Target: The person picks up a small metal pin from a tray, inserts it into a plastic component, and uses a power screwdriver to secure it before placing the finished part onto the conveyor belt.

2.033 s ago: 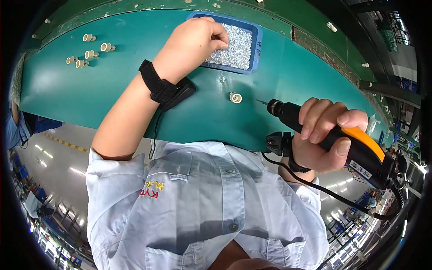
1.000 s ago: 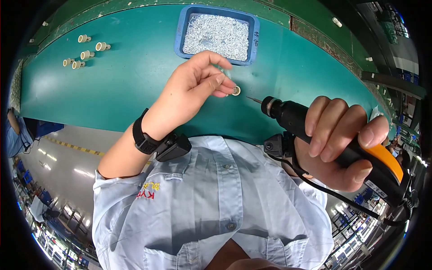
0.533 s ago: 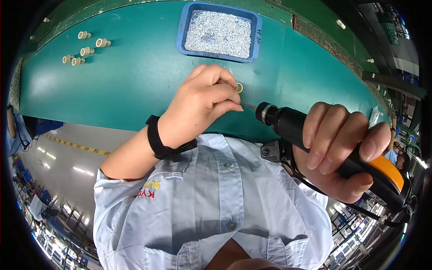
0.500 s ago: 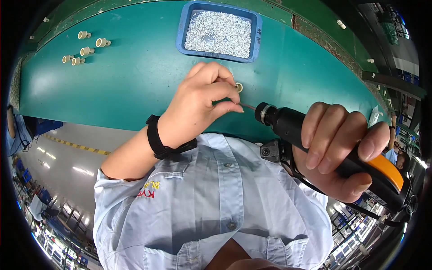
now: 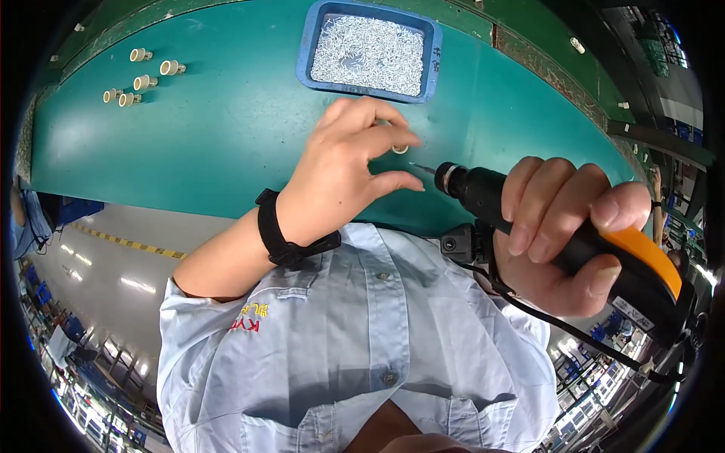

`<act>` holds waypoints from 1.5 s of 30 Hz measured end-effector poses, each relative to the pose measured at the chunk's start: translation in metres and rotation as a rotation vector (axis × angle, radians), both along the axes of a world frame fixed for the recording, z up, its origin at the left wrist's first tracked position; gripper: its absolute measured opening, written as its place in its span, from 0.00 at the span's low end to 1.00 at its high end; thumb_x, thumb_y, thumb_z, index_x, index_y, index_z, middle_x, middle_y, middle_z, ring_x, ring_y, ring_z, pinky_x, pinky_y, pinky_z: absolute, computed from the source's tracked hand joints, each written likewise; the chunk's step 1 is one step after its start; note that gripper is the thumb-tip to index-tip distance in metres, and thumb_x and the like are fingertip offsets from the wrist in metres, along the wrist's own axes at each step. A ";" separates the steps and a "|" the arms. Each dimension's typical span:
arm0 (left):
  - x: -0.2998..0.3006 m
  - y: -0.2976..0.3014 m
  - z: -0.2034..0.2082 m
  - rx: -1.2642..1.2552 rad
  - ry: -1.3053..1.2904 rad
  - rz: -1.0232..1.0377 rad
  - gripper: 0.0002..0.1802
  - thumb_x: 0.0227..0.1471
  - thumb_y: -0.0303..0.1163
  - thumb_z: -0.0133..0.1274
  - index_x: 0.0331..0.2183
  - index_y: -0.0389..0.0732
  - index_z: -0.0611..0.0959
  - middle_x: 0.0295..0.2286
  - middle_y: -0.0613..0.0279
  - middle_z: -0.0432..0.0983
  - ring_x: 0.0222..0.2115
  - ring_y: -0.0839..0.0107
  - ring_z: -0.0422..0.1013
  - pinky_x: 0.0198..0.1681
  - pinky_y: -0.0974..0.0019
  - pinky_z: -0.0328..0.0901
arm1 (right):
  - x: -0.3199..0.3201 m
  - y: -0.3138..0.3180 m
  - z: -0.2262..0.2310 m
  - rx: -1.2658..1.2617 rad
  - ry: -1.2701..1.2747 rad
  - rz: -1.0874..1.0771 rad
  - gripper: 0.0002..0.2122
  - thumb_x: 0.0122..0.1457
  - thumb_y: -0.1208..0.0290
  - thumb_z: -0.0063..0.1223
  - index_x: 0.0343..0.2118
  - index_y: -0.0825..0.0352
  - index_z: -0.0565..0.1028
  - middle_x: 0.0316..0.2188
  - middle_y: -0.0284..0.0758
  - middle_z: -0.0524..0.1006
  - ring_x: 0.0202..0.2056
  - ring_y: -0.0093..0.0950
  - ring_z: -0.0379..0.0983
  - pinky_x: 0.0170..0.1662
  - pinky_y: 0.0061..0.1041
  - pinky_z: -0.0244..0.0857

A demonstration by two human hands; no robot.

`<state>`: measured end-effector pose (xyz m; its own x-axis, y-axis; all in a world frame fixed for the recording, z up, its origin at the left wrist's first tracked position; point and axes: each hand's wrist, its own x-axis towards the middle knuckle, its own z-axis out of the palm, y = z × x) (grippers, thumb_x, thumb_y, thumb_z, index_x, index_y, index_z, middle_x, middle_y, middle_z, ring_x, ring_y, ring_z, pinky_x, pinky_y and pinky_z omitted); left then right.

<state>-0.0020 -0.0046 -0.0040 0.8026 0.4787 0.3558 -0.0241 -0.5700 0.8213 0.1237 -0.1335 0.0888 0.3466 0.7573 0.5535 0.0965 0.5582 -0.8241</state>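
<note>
My right hand (image 5: 563,230) is wrapped round a black and orange electric screwdriver (image 5: 483,195), its thin bit pointing left over the bench. At the bit's tip sits a tiny light-coloured piece, perhaps a screw, too small to make out well. Just left of the tip, my left hand (image 5: 351,155) is open, thumb and forefinger spread apart with nothing visible between them. Behind its fingertips a small cream round fitting (image 5: 400,149) stands on the bench, partly hidden by the forefinger. A blue tray (image 5: 303,57) of small silvery screws (image 5: 370,57) lies beyond the left hand.
Several cream cylindrical fittings (image 5: 172,68) lie at the far left of the green bench (image 5: 226,128). A dark cord (image 5: 559,325) trails from the screwdriver. A raised green ledge (image 5: 544,64) runs along the bench's far edge, with a few small pieces on it.
My left thumb and forefinger have parted from the screwdriver bit and spread open. The screwdriver has shifted slightly up and to the right, still in my right hand.
</note>
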 end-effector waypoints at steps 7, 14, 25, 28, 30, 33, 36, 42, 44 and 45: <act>0.005 0.006 -0.023 -0.263 0.260 -0.138 0.14 0.35 0.26 0.66 0.29 0.39 0.82 0.27 0.59 0.76 0.26 0.61 0.71 0.31 0.64 0.66 | 0.000 0.006 -0.012 -0.021 0.021 -0.125 0.15 0.61 0.58 0.45 0.41 0.65 0.63 0.17 0.29 0.65 0.16 0.21 0.61 0.23 0.23 0.56; 0.004 0.013 -0.034 -0.330 0.172 -0.243 0.13 0.39 0.26 0.63 0.32 0.39 0.83 0.25 0.57 0.77 0.26 0.60 0.72 0.30 0.63 0.67 | -0.013 0.020 -0.018 -0.166 0.057 -0.303 0.15 0.59 0.58 0.47 0.40 0.66 0.63 0.16 0.29 0.65 0.16 0.22 0.61 0.22 0.24 0.57; 0.003 0.013 -0.035 -0.229 0.168 -0.228 0.12 0.39 0.27 0.63 0.32 0.39 0.83 0.25 0.57 0.77 0.27 0.60 0.72 0.33 0.62 0.67 | -0.013 0.031 -0.033 -0.195 0.050 -0.282 0.15 0.59 0.59 0.49 0.37 0.66 0.63 0.14 0.30 0.64 0.14 0.22 0.60 0.21 0.25 0.59; 0.003 0.012 -0.035 -0.212 0.160 -0.224 0.12 0.38 0.27 0.63 0.32 0.39 0.83 0.24 0.57 0.77 0.27 0.60 0.71 0.33 0.62 0.66 | -0.013 0.030 -0.035 -0.204 0.015 -0.279 0.15 0.59 0.59 0.50 0.37 0.66 0.63 0.14 0.30 0.64 0.14 0.22 0.61 0.21 0.25 0.59; 0.004 0.012 -0.036 -0.204 0.154 -0.222 0.13 0.38 0.27 0.63 0.32 0.39 0.83 0.24 0.57 0.77 0.27 0.59 0.71 0.33 0.62 0.66 | -0.012 0.030 -0.037 -0.208 -0.005 -0.277 0.15 0.59 0.59 0.50 0.37 0.66 0.63 0.14 0.30 0.64 0.14 0.22 0.61 0.21 0.25 0.59; 0.004 0.011 -0.038 -0.149 0.101 -0.204 0.12 0.38 0.28 0.63 0.30 0.39 0.83 0.23 0.58 0.76 0.27 0.58 0.71 0.33 0.61 0.66 | -0.010 0.030 -0.040 -0.216 -0.091 -0.273 0.14 0.59 0.60 0.50 0.36 0.66 0.63 0.14 0.30 0.65 0.14 0.22 0.61 0.21 0.24 0.60; 0.004 0.013 -0.036 -0.137 0.135 -0.227 0.11 0.39 0.28 0.63 0.30 0.38 0.82 0.23 0.58 0.76 0.27 0.58 0.71 0.33 0.60 0.66 | -0.007 0.033 -0.040 -0.241 -0.087 -0.282 0.14 0.59 0.60 0.50 0.36 0.65 0.63 0.14 0.29 0.65 0.14 0.22 0.61 0.21 0.24 0.59; 0.009 0.025 -0.026 -0.036 0.105 -0.248 0.11 0.43 0.28 0.60 0.32 0.37 0.80 0.24 0.56 0.76 0.28 0.58 0.71 0.34 0.60 0.66 | -0.003 0.024 -0.026 0.012 0.104 -0.153 0.14 0.60 0.61 0.51 0.39 0.65 0.65 0.17 0.29 0.67 0.17 0.22 0.64 0.23 0.23 0.58; 0.024 0.048 -0.006 -0.103 0.065 -0.149 0.11 0.46 0.28 0.58 0.34 0.36 0.78 0.24 0.55 0.76 0.29 0.59 0.72 0.34 0.60 0.66 | 0.009 0.006 -0.006 0.232 0.120 -0.118 0.14 0.60 0.61 0.50 0.41 0.65 0.65 0.19 0.29 0.68 0.18 0.23 0.65 0.23 0.23 0.58; 0.034 0.059 0.004 -0.135 0.051 -0.129 0.11 0.47 0.28 0.57 0.34 0.36 0.78 0.24 0.54 0.76 0.30 0.60 0.72 0.35 0.60 0.66 | 0.007 -0.004 0.006 0.283 0.105 -0.206 0.15 0.61 0.58 0.49 0.40 0.64 0.65 0.18 0.29 0.67 0.17 0.23 0.64 0.21 0.23 0.56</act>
<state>0.0323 0.0540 0.0003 0.8760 0.4111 0.2523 -0.0459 -0.4496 0.8921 0.1304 -0.1376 0.0944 0.5422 0.4872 0.6846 0.1541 0.7432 -0.6510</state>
